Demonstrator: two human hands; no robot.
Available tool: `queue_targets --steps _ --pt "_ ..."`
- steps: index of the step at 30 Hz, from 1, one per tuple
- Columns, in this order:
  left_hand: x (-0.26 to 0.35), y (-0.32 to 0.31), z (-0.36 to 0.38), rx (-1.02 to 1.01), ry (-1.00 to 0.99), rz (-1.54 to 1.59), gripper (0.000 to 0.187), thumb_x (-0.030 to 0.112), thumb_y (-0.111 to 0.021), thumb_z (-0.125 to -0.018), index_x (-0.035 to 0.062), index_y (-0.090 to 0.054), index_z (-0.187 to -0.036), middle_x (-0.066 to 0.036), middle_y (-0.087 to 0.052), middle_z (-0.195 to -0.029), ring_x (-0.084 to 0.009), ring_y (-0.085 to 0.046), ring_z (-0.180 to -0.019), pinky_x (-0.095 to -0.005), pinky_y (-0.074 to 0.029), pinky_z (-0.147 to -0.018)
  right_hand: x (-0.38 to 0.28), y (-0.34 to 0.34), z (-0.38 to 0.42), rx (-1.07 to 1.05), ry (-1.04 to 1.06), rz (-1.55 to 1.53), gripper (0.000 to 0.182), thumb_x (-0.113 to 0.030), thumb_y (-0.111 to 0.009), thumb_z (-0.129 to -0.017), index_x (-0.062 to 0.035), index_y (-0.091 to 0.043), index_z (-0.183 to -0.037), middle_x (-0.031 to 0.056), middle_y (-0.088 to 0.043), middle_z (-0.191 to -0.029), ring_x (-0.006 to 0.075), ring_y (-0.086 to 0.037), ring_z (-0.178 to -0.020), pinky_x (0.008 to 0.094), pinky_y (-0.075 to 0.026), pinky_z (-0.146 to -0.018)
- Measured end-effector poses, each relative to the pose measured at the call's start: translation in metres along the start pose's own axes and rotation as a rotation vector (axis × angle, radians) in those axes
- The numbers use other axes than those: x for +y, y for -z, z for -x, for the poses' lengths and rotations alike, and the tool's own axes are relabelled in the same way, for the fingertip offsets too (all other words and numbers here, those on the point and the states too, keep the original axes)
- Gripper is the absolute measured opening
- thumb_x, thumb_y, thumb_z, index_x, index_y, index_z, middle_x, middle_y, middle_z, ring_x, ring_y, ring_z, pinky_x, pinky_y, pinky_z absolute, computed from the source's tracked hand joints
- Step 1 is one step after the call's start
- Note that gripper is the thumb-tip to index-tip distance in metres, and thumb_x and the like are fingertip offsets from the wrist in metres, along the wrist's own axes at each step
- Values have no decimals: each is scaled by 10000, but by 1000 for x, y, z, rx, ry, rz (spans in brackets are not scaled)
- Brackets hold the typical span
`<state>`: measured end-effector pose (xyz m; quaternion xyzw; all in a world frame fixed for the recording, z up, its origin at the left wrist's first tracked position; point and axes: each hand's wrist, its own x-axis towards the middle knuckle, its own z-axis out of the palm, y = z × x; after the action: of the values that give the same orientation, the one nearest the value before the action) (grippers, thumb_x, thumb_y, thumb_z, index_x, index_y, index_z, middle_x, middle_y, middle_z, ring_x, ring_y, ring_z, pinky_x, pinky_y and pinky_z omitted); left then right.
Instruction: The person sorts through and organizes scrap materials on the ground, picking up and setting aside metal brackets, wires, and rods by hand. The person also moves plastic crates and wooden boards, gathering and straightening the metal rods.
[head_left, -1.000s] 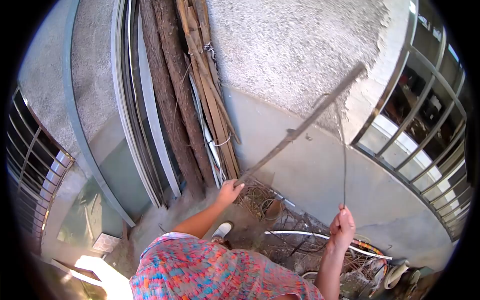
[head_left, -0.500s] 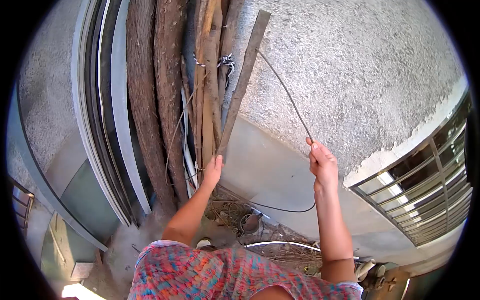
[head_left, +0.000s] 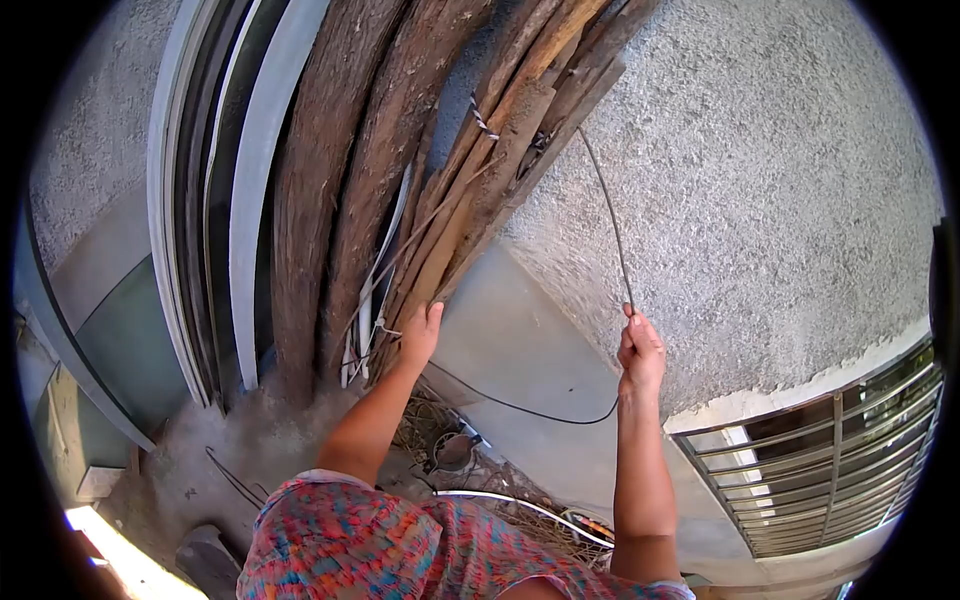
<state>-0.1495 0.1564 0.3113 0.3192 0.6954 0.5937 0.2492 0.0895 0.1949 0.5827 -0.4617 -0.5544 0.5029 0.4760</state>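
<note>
My left hand is on the lower part of a flat wooden board, its thumb raised and its other fingers partly hidden. The board leans against a bundle of thin poles. My right hand pinches a thin dark cable in front of the wall. From this hand the cable runs up behind the board's upper part, and another length curves down and left toward the poles. A striped rope goes round the poles.
Thick logs and long metal strips stand left of the poles. A rough wall rises at the right, with a barred window low down. A round container and a white pipe lie among ground debris.
The board has moved left against the poles and now covers part of them. The view has turned, so the poles slant more to the right. My right hand still grips the cable.
</note>
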Motion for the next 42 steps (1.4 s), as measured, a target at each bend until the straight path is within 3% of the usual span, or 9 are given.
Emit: queue_targets --steps 4,12,14,21,24,28,35,37,42 --pt "-5 -4 -2 133 -69 -4 534 482 -409 -870 -15 -543 -1011 -264 -583 -916 -438 -527 -893 -458 -406 -762 9 4 -11 -7 42 -9 222 -172 -547 -866 -10 -620 -998 -86 -359 -544 11 -244 -445 177 -157 -404" --pt "-6 3 2 -52 -37 76 501 439 -496 -844 -11 -538 -1059 -256 -581 -956 -406 -536 -926 -430 -417 -786 -18 -2 -2 -176 30 87 224 -187 -457 -921 -17 -555 -1028 -69 -312 -522 25 -221 -406 186 -168 -369" --pt "5 1 10 91 -260 117 489 423 -545 -824 7 -529 -1079 -229 -597 -940 -380 -559 -919 -418 -428 -777 -20 0 -2 -141 22 86 227 -193 -459 -920 -15 -558 -1021 -70 -305 -515 24 -219 -404 186 -167 -368" --pt "40 13 19 -72 -225 268 470 445 -590 -790 41 -546 -1026 -195 -620 -868 -353 -602 -815 -396 -468 -687 -15 26 30 -86 114 39 238 -197 -479 -911 -31 -560 -1062 -78 -286 -507 21 -209 -402 185 -167 -371" --pt "43 14 26 4 -258 -19 492 511 -602 -755 43 -545 -898 -193 -618 -787 -385 -590 -709 -428 -468 -579 -29 18 51 54 163 317 308 -178 -453 -924 -69 -515 -1205 -91 -286 -544 6 -227 -433 173 -177 -385" --pt "41 0 32 51 -313 -108 484 522 -563 -778 44 -553 -860 -192 -607 -717 -394 -585 -689 -435 -459 -559 -22 8 70 217 322 448 267 -164 -454 -922 -52 -565 -1137 -95 -316 -552 2 -232 -432 177 -173 -383" --pt "63 12 40 -136 -326 49 465 474 -582 -789 15 -555 -859 -216 -581 -664 -413 -567 -668 -429 -453 -558 -42 47 59 -67 -60 1 261 -174 -489 -907 -50 -583 -1117 -94 -302 -546 5 -241 -432 179 -163 -378" --pt "59 0 44 -121 -285 12 466 457 -601 -782 4 -566 -884 -216 -586 -672 -407 -571 -664 -420 -454 -561 -21 24 61 330 406 445 251 -167 -527 -894 -46 -607 -1099 -93 -454 -642 10 -321 -550 153 -265 -487" --pt "46 13 44 -105 -116 115 581 470 -582 -786 -45 -556 -1054 -230 -620 -859 -347 -607 -845 -376 -456 -714 -28 -4 75 190 266 400 251 -152 -533 -887 -49 -606 -1104 -83 -461 -681 10 -337 -584 159 -273 -515"
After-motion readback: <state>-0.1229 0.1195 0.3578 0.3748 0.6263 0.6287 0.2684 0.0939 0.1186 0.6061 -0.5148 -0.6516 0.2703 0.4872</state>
